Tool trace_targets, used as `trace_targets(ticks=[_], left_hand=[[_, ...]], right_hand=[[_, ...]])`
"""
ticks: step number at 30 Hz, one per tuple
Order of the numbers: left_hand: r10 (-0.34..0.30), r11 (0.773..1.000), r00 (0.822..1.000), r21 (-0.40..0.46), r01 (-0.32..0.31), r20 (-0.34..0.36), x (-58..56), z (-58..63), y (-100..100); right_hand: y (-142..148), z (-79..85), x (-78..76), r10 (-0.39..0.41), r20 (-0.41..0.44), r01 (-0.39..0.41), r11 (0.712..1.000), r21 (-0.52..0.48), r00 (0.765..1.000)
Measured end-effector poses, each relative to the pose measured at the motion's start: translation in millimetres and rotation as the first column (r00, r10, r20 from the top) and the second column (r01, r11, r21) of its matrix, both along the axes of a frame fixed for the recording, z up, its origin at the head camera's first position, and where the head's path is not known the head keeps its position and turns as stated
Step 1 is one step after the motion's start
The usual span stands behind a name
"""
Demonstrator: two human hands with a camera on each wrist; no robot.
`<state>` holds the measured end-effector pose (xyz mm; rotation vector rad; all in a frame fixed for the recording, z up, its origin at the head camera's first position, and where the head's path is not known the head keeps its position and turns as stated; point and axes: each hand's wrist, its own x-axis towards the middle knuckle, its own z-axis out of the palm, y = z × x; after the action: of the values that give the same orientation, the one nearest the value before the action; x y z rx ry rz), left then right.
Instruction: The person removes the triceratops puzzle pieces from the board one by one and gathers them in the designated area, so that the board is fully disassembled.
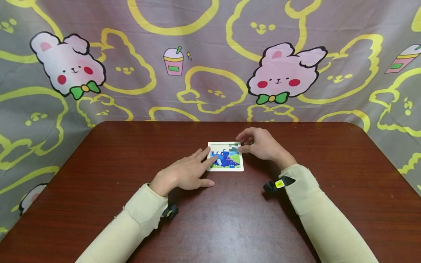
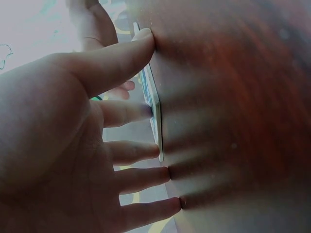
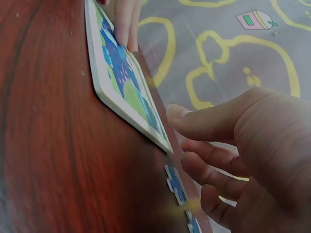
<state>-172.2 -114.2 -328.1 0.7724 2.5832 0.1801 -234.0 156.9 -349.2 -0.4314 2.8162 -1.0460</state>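
A small jigsaw puzzle [image 1: 227,160] with a blue dinosaur picture lies in a white frame [image 1: 227,169] on the table. Its upper left part shows bare cream backing [image 1: 218,147]. My left hand [image 1: 184,171] is spread flat from the left, with one finger on the picture and another at the frame's left edge; its thumb touches the table. By the upper right corner is my right hand [image 1: 263,144], fingers loosely bent, thumb tip at the frame's right edge. The right wrist view shows nothing between this thumb and its fingers [image 3: 214,160].
Loose puzzle pieces [image 3: 176,184] lie on the table beside the frame, under my right hand. The brown wooden table [image 1: 230,219] reaches back to a patterned curtain [image 1: 210,54]. Each wrist wears a black strapped device [image 1: 271,187].
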Motion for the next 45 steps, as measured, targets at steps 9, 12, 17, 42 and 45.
trace_targets(ticks=[9, 12, 17, 42, 45], left_hand=[[0.006, 1.000, 1.000, -0.005, -0.006, 0.008, -0.2, -0.8, 0], [0.005, 1.000, 1.000, -0.006, -0.005, 0.006, -0.3, -0.9, 0], [0.002, 1.000, 1.000, -0.005, -0.002, 0.003, -0.4, -0.7, 0], [0.001, 1.000, 1.000, -0.007, -0.001, 0.000, -0.6, -2.3, 0], [0.001, 1.000, 1.000, -0.008, -0.001, 0.002, -0.5, -2.4, 0]], right_hand=[[-11, -5.9, 2.2, 0.030, -0.019, -0.030, 0.999, 0.020, 0.999], [-12, -7.4, 2.3, 0.040, -0.039, -0.039, 0.999, 0.033, 0.998], [-13, -6.4, 3.3, 0.056, -0.068, -0.053, 0.997, 0.053, 0.996], [-19, -5.9, 6.1, 0.060, -0.068, -0.053, 0.994, 0.096, 0.996], [-19, -5.1, 6.3, 0.065, -0.060, -0.059, 0.993, 0.098, 0.996]])
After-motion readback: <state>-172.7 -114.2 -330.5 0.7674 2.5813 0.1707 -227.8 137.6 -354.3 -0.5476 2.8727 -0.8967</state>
